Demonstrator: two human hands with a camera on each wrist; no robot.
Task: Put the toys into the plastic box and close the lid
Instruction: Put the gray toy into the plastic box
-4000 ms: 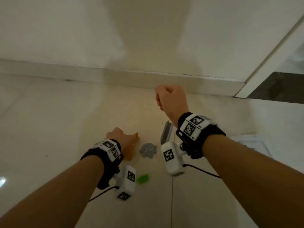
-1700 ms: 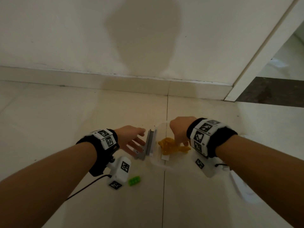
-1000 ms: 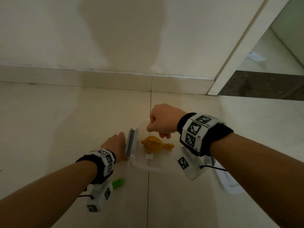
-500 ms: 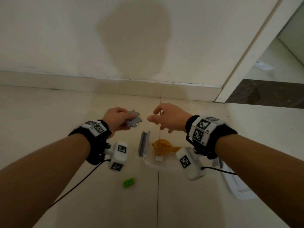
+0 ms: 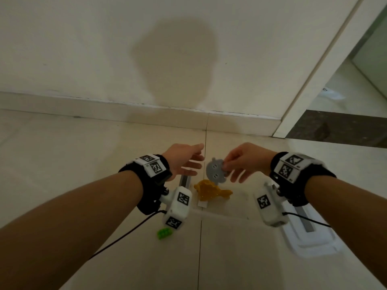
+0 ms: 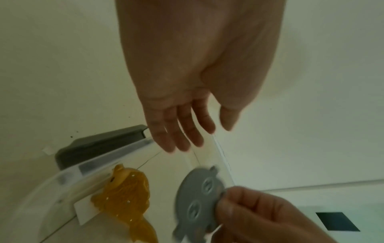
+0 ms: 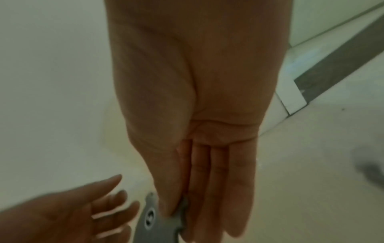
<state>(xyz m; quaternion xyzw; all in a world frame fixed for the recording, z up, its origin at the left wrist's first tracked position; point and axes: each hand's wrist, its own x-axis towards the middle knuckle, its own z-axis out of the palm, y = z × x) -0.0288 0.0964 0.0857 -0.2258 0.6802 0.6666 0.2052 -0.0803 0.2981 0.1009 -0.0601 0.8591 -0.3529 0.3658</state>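
My right hand (image 5: 236, 164) pinches a flat grey toy (image 5: 215, 171) by its edge, above the clear plastic box (image 5: 228, 214); the same grey toy (image 6: 197, 202) (image 7: 151, 220) shows in both wrist views. My left hand (image 5: 188, 162) hovers just left of it, fingers (image 6: 180, 136) straight and holding nothing. An orange fish toy (image 5: 211, 190) (image 6: 126, 197) lies inside the box. A small green toy (image 5: 164, 233) sits on the floor below my left wrist. The white lid (image 5: 312, 237) lies on the floor to the right of the box.
The box has a grey clasp (image 5: 185, 181) (image 6: 99, 144) on its left side. A wall with a skirting board (image 5: 146, 114) runs across behind. A doorway with a dark threshold (image 5: 343, 128) opens at the right.
The grey toy has passed from my left hand to my right hand. My left hand has let go and spread its fingers. Both hands have come lower toward the box.
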